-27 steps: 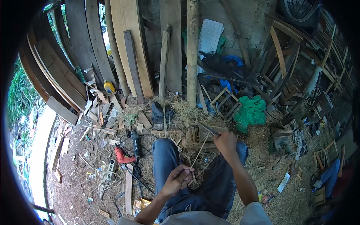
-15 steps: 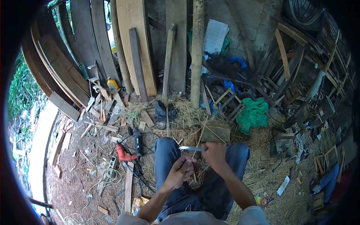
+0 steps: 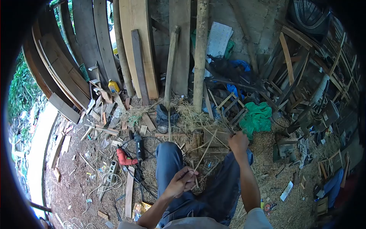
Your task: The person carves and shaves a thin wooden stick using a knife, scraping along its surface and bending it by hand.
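1. L hand [image 3: 185,179]: fingers clamped on the strip [image 3: 206,150] near its low end, between the thighs; exact thumb spot I can't tell.
2. R hand [image 3: 239,142]: fist wrapped round the knife [image 3: 230,129], above the knee end of R thigh [image 3: 225,171], well apart from L hand. Blade's blurred; can't tell which way it faces.
3. Strip slants up & away from L hand. I can't tell if its far tip touches the wood beyond. Looks v. light & dry, fairly stiff lengthwise, prob. springy; could split if bent hard.
4. Hold: I'd pinch the low end, firm not crushing. Might twist or slip a bit; sides may splinter.
5. Edges: blade's the main one, w/ R thigh right under it.
6. Room: best fwd between L thigh [image 3: 166,160] & R thigh. Drill [image 3: 124,157] & grinder [image 3: 139,148] lie L; green bag [image 3: 257,114] fwd-R; another person's leg [image 3: 334,187] far R.
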Motion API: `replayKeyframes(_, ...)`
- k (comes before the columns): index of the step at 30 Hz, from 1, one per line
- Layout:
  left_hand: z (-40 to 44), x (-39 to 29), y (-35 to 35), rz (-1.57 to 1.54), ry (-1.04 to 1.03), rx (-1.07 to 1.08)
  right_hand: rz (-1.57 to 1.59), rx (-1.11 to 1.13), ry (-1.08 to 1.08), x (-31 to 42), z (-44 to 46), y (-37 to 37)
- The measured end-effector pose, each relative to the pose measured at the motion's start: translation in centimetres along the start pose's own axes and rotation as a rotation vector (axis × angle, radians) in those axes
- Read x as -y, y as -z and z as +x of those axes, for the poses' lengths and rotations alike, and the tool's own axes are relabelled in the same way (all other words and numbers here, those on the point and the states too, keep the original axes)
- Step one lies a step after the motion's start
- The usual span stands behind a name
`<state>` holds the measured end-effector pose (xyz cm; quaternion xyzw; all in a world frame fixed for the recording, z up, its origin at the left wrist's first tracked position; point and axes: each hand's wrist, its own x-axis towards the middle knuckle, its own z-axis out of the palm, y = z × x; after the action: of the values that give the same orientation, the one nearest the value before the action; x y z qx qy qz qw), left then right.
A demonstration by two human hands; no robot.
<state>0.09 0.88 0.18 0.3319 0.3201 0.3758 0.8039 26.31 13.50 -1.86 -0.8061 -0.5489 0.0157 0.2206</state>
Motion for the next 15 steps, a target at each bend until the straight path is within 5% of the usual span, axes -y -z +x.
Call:
replayKeyframes(3,1.0,0.2,0.3,0.098,-0.153,-0.193,0.077,-0.165,0.172,-0.4,-1.2,-0.7)
replayKeyframes(5,1.4,-0.1,0.5,0.136,-0.184,-0.212,0.573,0.207,0.088,0.0,-1.9,-0.4)
replayKeyframes(8,1.4,-0.2,0.3,0.210,-0.208,-0.232,0.970,0.481,-0.021,1.2,-3.9,-1.2)
replayKeyframes(13,1.5,1.4,0.0,0.090,-0.164,-0.113,1.059,0.472,0.184,5.1,-6.7,0.2)
replayKeyframes(15,1.8,1.9,-0.1,0.390,-0.233,-0.087,1.111,0.461,0.179,5.6,-7.0,0.5)
